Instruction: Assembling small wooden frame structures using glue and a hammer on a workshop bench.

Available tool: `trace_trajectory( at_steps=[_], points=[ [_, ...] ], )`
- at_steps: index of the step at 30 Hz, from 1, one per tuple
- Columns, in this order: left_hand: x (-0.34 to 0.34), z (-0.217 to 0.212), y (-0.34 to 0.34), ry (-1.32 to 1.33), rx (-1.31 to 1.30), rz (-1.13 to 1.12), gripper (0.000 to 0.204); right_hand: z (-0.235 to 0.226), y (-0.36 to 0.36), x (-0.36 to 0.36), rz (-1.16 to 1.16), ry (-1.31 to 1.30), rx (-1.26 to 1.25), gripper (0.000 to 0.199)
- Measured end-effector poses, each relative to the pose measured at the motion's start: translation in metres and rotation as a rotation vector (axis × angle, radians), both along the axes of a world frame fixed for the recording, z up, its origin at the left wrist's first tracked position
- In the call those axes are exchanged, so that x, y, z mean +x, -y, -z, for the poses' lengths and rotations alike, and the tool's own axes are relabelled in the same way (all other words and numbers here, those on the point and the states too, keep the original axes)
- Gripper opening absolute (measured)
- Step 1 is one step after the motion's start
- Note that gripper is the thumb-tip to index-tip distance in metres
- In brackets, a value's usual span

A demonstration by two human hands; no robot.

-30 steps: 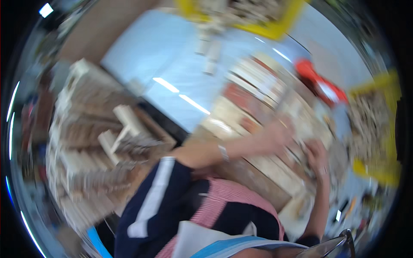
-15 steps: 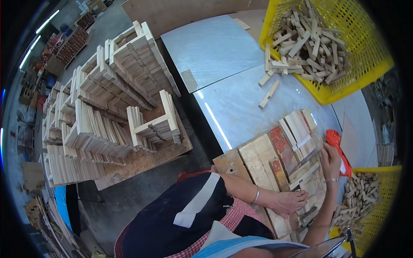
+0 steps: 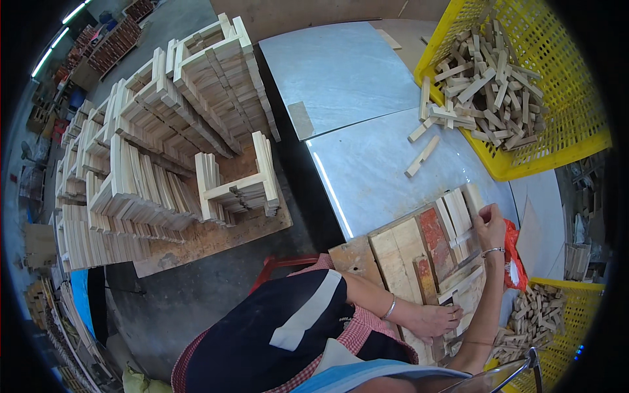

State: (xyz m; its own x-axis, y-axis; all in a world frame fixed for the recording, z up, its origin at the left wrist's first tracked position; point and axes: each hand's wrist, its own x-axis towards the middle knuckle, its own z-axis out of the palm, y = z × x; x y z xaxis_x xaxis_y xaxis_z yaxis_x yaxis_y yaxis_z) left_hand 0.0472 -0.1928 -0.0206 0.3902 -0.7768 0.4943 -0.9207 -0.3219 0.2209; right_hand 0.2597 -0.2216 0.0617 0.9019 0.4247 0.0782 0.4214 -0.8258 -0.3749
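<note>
My left hand rests low over the wooden jig board, its fingers curled down beside a pale wooden strip. What lies under those fingertips is hidden. Farther out, my right hand has its fingers pinched at the near end of a pale wooden block along the board's right end. Beside that block, several pale strips lie side by side. A red-painted piece is set into the board to their left. A red plastic bag lies just right of my right wrist.
A yellow basket of short wooden blocks tilts at the far right; another yellow basket stands near right. A loose block lies on the pale tabletop. Stacked wooden frames fill a board at left.
My right hand has moved left from beside the red bag to the end of the wooden block. My left hand stays over the jig board, its fingers more curled. The view has shifted slightly.
</note>
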Motion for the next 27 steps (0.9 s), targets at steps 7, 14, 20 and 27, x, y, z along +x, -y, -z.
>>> trace_trajectory(
  at_steps=[7,14,20,27],
  points=[
    [-0.002,-0.004,-0.009,0.066,-0.068,-0.066,0.07,-0.067,0.063,-0.069,0.058,0.127,0.119,0.059],
    [-0.005,-0.013,-0.007,-0.083,-0.128,-0.003,0.054,-0.039,0.165,-0.196,0.539,-0.277,-0.095,0.069],
    [0.007,-0.037,-0.03,-0.131,-0.097,-0.015,0.064,0.017,0.163,-0.169,0.42,0.019,-0.181,0.055],
    [0.006,-0.046,-0.016,-0.087,0.057,-0.007,0.074,0.024,0.165,-0.169,0.606,-0.016,-0.233,0.041]
  ],
)
